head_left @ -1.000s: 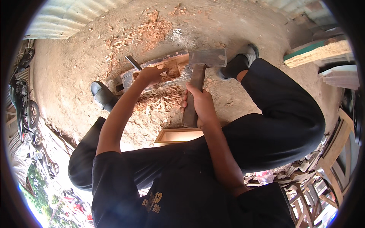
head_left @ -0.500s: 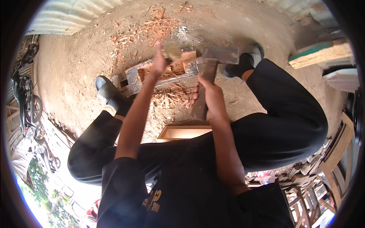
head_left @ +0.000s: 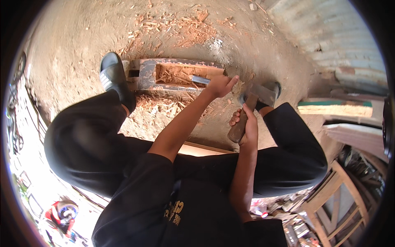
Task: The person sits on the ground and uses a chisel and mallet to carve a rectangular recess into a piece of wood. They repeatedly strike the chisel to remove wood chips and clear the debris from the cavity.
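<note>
My left hand [head_left: 219,86] is closed round a chisel whose flat metal blade [head_left: 200,79] points left over the recess of a wooden block. Most of the chisel's handle is hidden by my fingers. The dark-painted block [head_left: 147,78] lies on the ground between my feet; its long rectangular hollow shows raw reddish wood and loose chips. A slot goes through near its left end. My right hand [head_left: 250,125] grips a heavy hammer by its thick wooden handle [head_left: 238,129]. The hammer's blurred head [head_left: 264,94] is raised in front of my right foot, apart from the chisel.
Wood chips [head_left: 193,33] litter the dirt floor beyond and before the block. A pale wooden piece [head_left: 205,150] lies close to my lap. Corrugated sheeting [head_left: 341,37] stands far right, with planks [head_left: 335,110] below it and a wooden frame [head_left: 333,197] nearer.
My view has turned, shifting the block left in the picture. My left hand has moved to the block's right end, and the chisel blade now shows. The hammer is lower and tilted right.
</note>
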